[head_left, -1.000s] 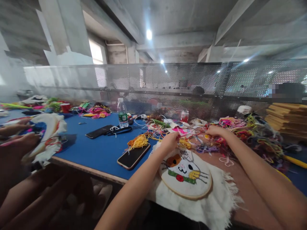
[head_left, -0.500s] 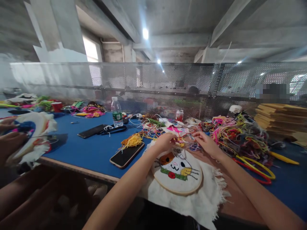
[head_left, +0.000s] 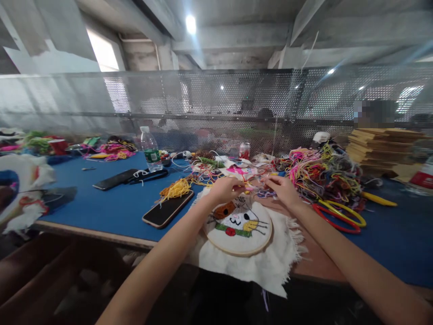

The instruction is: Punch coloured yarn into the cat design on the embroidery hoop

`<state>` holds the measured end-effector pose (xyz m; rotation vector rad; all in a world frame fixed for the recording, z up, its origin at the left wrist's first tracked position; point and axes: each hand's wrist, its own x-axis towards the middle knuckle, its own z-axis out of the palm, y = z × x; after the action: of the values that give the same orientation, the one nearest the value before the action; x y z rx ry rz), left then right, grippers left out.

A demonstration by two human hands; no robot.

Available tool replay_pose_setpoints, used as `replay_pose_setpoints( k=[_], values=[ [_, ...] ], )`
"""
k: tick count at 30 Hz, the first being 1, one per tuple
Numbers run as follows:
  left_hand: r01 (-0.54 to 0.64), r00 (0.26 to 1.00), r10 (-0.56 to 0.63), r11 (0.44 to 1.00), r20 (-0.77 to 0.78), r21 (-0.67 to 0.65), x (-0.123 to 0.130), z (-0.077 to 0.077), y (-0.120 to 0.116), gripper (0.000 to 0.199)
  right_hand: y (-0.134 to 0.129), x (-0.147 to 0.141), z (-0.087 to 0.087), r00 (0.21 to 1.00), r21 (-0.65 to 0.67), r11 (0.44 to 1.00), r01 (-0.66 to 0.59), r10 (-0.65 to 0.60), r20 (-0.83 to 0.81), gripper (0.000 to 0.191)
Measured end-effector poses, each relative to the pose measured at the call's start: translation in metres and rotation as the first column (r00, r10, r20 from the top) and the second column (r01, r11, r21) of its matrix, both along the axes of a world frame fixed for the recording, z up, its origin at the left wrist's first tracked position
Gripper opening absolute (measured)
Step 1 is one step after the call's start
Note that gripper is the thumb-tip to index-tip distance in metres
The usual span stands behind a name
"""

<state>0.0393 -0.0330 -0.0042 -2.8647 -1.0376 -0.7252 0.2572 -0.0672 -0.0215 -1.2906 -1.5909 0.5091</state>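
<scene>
A round embroidery hoop point(head_left: 237, 246) holds white cloth point(head_left: 270, 266) stitched with a cat face, at the table's front edge. Above the hoop's far left side is my left hand point(head_left: 228, 189), its fingers pinched on something too small to make out. My right hand point(head_left: 281, 188) is a little to the right, past the hoop's far edge, thumb and forefinger together on something I cannot make out. Loose threads point(head_left: 264, 192) lie between and behind the two hands.
Left of the hoop lies a phone point(head_left: 165, 211) under yellow yarn point(head_left: 177, 188). Farther back are another phone point(head_left: 117, 179), a water bottle point(head_left: 150, 151) and a can point(head_left: 244, 150). At right are a yarn heap point(head_left: 328, 180), red and yellow hoops point(head_left: 338, 216) and stacked brown packets point(head_left: 379, 146).
The view has turned right and down, so the table things appear farther left and higher. Both hands remain beyond the cat face, fingers still drawn together.
</scene>
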Motion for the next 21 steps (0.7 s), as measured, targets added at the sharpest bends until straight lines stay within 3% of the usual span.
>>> replay_pose_setpoints(
  k=[8, 13, 21],
  values=[
    [-0.017, 0.999, 0.019, 0.999, -0.049, 0.031, -0.003, 0.002, -0.001, 0.034, -0.010, -0.013, 0.007, 0.964, 0.050, 0.994, -0.100, 0.109, -0.243, 0.029],
    [-0.037, 0.997, 0.036, 0.999, -0.069, -0.009, -0.003, 0.002, -0.002, 0.035, -0.012, -0.014, 0.008, 0.970, 0.017, 0.992, -0.128, 0.129, -0.206, 0.030],
    [-0.059, 0.996, 0.058, 0.998, -0.068, -0.028, -0.003, 0.007, -0.006, 0.036, -0.016, -0.014, 0.007, 0.990, 0.121, 0.982, -0.142, 0.141, 0.015, 0.025]
  ],
)
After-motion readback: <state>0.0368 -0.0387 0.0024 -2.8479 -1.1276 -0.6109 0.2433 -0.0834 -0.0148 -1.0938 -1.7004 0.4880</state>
